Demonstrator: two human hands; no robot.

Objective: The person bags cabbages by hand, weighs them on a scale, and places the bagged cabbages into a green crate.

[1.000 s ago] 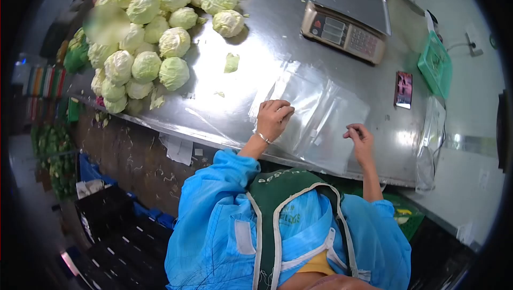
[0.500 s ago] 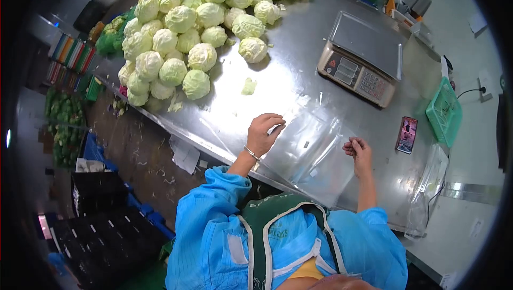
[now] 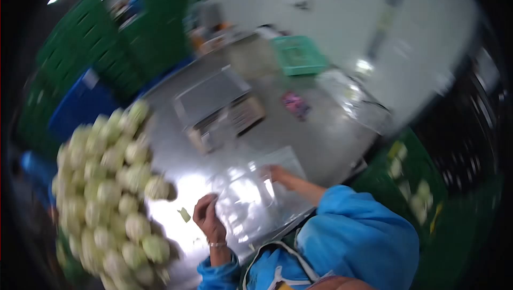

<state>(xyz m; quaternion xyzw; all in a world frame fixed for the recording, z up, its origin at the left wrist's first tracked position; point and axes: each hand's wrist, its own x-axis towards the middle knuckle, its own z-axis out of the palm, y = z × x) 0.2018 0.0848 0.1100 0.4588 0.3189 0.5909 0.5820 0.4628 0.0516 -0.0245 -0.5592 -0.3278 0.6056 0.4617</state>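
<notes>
A clear plastic bag (image 3: 243, 202) spreads between my two hands above the steel table. My left hand (image 3: 209, 218), with a bracelet at the wrist, has its fingers curled closed at the bag's left edge. My right hand (image 3: 275, 175) is closed on the bag's far right side; motion blurs its fingertips. More clear plastic lies flat under and beside the bag. Left of my left hand is a loose scrap of cabbage leaf (image 3: 184, 214). Farther left, a large heap of pale green cabbages (image 3: 109, 191) covers that end of the table.
A weighing scale (image 3: 214, 100) stands beyond the bag. A phone (image 3: 295, 105) lies to its right, near a green basket (image 3: 300, 57) and clear plastic packaging (image 3: 350, 97) by the wall. A green crate (image 3: 427, 167) holding vegetable pieces stands right of the table.
My view has swung to the right, so the cabbages and scale sit farther left and the right-hand crate shows. The bag looks raised and fuller between my hands.
</notes>
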